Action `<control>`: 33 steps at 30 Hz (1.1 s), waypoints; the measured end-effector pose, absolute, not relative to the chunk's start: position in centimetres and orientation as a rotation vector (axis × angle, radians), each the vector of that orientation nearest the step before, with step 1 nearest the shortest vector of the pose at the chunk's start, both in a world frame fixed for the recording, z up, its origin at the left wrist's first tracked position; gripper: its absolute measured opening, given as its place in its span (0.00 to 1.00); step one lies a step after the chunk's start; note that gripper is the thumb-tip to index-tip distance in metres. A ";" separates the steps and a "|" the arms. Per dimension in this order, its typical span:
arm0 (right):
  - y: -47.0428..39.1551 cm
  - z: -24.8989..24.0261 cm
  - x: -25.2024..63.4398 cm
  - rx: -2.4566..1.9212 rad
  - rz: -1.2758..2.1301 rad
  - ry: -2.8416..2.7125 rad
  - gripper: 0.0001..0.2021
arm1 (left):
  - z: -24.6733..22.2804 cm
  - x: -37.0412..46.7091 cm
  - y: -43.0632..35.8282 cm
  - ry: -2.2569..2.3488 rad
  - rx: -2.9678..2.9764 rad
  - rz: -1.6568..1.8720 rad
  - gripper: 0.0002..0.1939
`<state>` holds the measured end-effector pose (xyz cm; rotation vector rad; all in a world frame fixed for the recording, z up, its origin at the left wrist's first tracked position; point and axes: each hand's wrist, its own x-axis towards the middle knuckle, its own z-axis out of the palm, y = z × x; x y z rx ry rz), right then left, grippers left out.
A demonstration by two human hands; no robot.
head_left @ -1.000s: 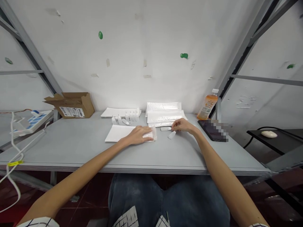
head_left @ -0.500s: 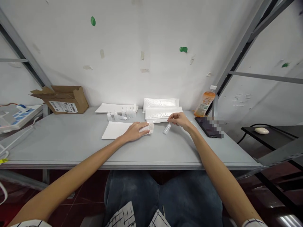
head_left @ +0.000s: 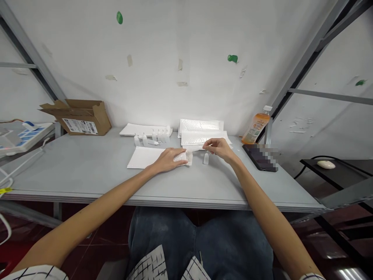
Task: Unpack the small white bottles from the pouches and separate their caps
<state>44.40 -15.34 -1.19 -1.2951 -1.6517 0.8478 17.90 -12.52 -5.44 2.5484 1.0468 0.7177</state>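
Note:
My left hand [head_left: 169, 160] is closed around a roll of clear bubble-textured plastic [head_left: 183, 157], low over the grey table. To its right, my right hand [head_left: 217, 147] is pinched at a thin loop, from which a small white tag-like item [head_left: 206, 158] hangs. White padded sheets [head_left: 204, 138] lie behind my right hand. A white sheet [head_left: 142, 157] is partly under my left hand. Several small white items [head_left: 154, 136] stand at the back, by a white stack [head_left: 131, 129].
An open cardboard box [head_left: 83, 118] is at the back left, a bottle of orange drink [head_left: 256, 126] at the back right. A black phone [head_left: 259, 157] lies at the right. A white mouse [head_left: 325, 165] rests on a black shelf [head_left: 346, 177] beyond the table.
The view has shifted slightly. My right hand has moved a little left, towards my left hand, and the small white item now hangs more upright. My left hand still holds the roll.

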 end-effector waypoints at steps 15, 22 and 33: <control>-15.4 -2.7 39.1 -1.203 1.005 -1.951 0.11 | -5.4 17.7 -12.6 0.965 2.503 0.790 0.34; -15.9 -0.6 42.4 -1.343 0.741 -1.762 0.13 | -5.1 17.9 -12.8 0.985 2.554 0.733 0.34; -14.7 -2.1 46.3 -1.762 0.678 -1.968 0.13 | -5.0 17.7 -13.0 1.016 2.661 0.610 0.33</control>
